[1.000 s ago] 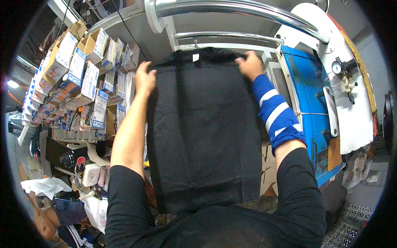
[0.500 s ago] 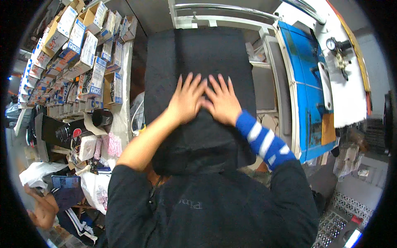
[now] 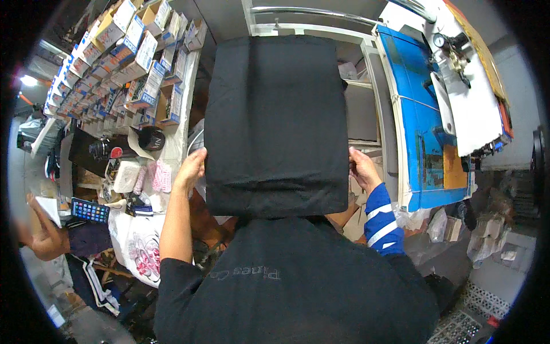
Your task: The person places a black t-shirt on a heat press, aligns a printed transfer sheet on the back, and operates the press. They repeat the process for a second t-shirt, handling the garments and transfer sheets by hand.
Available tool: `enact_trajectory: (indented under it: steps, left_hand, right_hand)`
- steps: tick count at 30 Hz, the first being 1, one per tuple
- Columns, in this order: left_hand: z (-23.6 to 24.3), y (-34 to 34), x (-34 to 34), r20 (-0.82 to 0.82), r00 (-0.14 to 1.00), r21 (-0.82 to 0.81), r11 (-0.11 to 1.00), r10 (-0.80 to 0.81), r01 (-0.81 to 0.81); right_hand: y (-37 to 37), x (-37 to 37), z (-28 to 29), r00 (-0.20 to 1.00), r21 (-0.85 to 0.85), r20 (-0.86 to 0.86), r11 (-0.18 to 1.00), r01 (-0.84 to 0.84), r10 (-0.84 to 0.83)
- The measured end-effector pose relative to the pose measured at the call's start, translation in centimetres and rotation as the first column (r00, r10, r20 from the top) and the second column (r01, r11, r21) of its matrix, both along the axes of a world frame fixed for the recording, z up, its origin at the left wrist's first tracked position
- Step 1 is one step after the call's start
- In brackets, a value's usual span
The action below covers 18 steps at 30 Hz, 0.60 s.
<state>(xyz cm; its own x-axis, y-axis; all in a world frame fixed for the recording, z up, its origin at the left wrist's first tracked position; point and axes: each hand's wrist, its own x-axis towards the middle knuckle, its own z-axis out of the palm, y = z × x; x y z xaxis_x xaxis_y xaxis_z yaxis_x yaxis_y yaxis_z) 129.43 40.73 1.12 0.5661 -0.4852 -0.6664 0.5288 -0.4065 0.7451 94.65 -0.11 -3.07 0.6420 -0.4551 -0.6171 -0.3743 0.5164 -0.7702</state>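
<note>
A black cloth garment (image 3: 275, 114) lies spread as a smooth rectangle in front of me, with faint lengthwise creases and a few wrinkles along its near end. My left hand (image 3: 192, 167) grips its left edge in the lower half, fingers curled at the side. My right hand (image 3: 363, 169), above a blue and white striped sleeve, grips the right edge at about the same height. Whatever supports the fabric underneath is hidden by it.
Stacked small boxes (image 3: 137, 80) fill a left-hand shelf above a cluttered bench (image 3: 172, 146). A person's arm (image 3: 48, 235) is beside a phone (image 3: 90, 211) at lower left. A blue machine (image 3: 418, 120) with a gauge (image 3: 439, 40) stands right; a chrome bar (image 3: 315, 14) crosses behind.
A second ago my hands held the garment's far corners with its collar visible; then both lay flat on its middle. Now they are at its sides, and the collar is out of sight.
</note>
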Motion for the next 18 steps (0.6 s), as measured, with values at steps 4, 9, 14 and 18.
enact_trajectory:
  steps: [4,9,14,18]
  left_hand:
    - [-2.5,3.4,0.2,0.019,0.999,-0.018,0.999,-0.039,0.04]
    - [-4.3,5.3,-0.9,-0.058,0.998,-0.151,0.988,0.028,-0.037]
    - [-4.7,6.4,-0.3,-0.151,0.979,-0.258,0.95,0.14,-0.175]
    - [-5.1,7.6,0.3,-0.109,0.973,-0.209,0.952,0.204,-0.223]
  right_hand:
    - [0.0,-1.6,-2.6,0.998,-0.004,-0.06,1.0,-0.012,0.012]
    - [2.1,-2.4,-3.3,0.984,0.328,0.106,0.939,0.103,-0.145]
    - [2.5,-4.9,-2.7,0.891,0.323,0.222,0.892,0.315,-0.395]
    - [3.6,-6.2,-2.3,0.911,0.175,0.179,0.923,0.342,-0.372]
